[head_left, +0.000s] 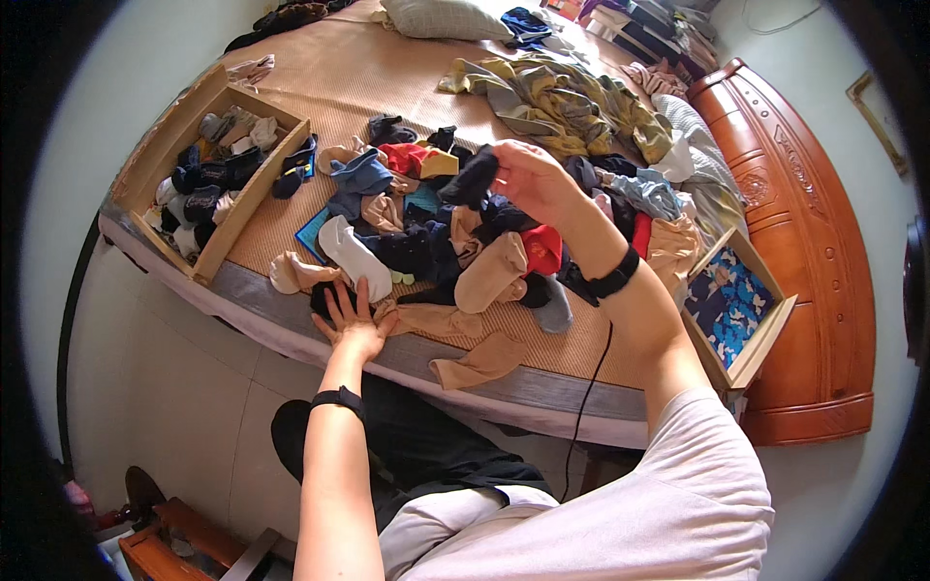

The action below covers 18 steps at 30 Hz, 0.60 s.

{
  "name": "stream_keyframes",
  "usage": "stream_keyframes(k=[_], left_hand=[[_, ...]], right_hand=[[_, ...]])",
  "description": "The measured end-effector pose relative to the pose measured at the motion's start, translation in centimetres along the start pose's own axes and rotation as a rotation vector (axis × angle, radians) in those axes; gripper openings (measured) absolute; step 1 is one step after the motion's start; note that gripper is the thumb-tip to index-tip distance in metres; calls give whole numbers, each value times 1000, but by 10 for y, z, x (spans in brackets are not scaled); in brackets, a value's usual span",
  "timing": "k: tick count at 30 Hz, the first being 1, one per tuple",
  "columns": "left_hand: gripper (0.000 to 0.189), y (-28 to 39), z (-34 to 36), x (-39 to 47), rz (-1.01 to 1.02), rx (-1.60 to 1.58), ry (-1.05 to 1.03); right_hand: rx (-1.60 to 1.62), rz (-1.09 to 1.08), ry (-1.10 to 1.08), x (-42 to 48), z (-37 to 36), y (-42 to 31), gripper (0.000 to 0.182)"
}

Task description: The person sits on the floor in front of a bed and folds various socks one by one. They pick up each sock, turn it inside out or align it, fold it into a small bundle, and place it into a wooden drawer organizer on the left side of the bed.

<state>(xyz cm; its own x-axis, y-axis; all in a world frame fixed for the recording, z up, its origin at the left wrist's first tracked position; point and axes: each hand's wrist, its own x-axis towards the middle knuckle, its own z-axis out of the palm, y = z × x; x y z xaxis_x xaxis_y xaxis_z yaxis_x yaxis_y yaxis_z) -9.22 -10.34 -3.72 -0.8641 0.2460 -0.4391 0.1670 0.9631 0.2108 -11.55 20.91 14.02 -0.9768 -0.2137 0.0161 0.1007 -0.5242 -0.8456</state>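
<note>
My right hand (529, 179) grips a black sock (471, 179), raised over a heap of mixed socks on the bed. Near the bed's front edge, my left hand (356, 319) presses down with fingers spread on another black sock (330, 299). A white sock (356, 258) lies just beyond its fingertips. Close by are a beige sock (298, 272) to the left and a beige stocking (436, 319) to the right. The heap also holds a rolled tan sock (490, 276), a red item (541, 249), a grey-soled sock (552, 309) and blue fabric (360, 173).
A wooden drawer (251, 196) with socks stands at left on the bed mat (341, 80). A smaller drawer (781, 316) lined with blue camouflage fabric sits at right by the carved wooden headboard (792, 254). A crumpled yellow-grey blanket (559, 109) lies behind. A black cable (592, 385) hangs over the edge.
</note>
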Motion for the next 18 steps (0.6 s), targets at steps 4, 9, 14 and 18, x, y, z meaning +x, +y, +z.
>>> stream_keyframes(k=[4, 9, 14, 18], left_hand=[[92, -2, 0, -1, -6, -3, 5], [92, -1, -2, -3, -5, -7, 15], [91, 1, -1, -2, -10, -2, 20], [91, -5, 7, 1, 4, -18, 35]], right_hand=[[150, 39, -21, -31, 17, -7, 10], [98, 111, -10, -39, 3, -4, 16], [-1477, -221, 351, -17, -16, 45, 21], [-1131, 43, 157, 24, 23, 93, 23]])
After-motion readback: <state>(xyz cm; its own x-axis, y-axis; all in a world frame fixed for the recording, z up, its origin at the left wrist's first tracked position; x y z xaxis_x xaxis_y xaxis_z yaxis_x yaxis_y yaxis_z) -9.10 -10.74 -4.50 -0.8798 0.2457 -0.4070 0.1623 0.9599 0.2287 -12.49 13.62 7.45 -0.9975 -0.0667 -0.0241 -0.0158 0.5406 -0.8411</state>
